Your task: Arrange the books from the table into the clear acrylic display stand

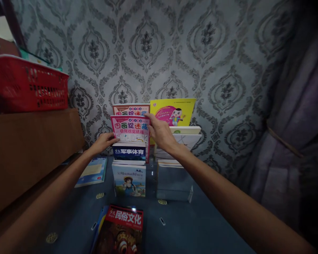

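A pink picture book (129, 127) stands upright in a row of books, its lower part hidden by the books before it. My left hand (105, 141) pinches its left edge low down, while my right hand (161, 132) grips the upper right corner. Right behind it is a similar brown-covered book (129, 108). In front stand a navy book (129, 152) and, nearest me, a light-blue book with a cartoon figure in a hat (129, 181). To the right, a yellow book (161, 106) rises behind several pale books (187, 141) in a second row, in a clear holder (190, 194).
A book with a red-and-dark cover (124, 225) lies on the dark tabletop (196, 225), over a blue one. Another blue book (102, 173) lies at left, beside a brown box (34, 148) bearing a red basket (47, 84). Patterned wall behind; curtain (278, 169) at right.
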`<state>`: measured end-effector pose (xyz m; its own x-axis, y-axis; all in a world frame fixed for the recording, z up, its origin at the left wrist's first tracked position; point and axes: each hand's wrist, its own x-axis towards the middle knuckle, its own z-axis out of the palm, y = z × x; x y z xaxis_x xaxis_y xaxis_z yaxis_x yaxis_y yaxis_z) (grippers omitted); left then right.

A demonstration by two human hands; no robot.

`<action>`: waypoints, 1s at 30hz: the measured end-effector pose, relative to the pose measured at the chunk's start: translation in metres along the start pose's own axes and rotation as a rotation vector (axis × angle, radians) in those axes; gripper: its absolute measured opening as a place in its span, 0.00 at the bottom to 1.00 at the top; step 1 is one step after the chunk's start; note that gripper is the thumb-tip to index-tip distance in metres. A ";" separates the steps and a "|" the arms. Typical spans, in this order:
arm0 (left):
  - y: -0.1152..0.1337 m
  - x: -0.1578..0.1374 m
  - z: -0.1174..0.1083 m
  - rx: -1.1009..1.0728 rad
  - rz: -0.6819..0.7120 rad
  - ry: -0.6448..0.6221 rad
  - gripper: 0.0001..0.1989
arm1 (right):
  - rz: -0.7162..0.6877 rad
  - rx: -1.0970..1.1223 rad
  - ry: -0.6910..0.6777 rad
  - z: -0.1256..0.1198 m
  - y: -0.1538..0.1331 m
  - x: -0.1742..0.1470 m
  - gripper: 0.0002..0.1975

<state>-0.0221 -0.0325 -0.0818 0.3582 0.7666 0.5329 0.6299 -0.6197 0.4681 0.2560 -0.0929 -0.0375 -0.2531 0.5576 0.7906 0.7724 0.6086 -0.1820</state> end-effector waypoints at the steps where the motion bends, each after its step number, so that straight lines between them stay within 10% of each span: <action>1: 0.003 0.000 -0.002 0.036 0.005 0.009 0.23 | -0.013 -0.030 -0.018 0.001 0.001 0.000 0.21; 30: 0.003 0.005 -0.003 -0.022 0.003 0.087 0.21 | 0.104 -0.367 -0.293 -0.011 -0.006 0.028 0.16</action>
<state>-0.0209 -0.0309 -0.0755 0.2982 0.7478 0.5932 0.6134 -0.6262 0.4812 0.2505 -0.0868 -0.0076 -0.2763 0.7730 0.5710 0.9436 0.3310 0.0084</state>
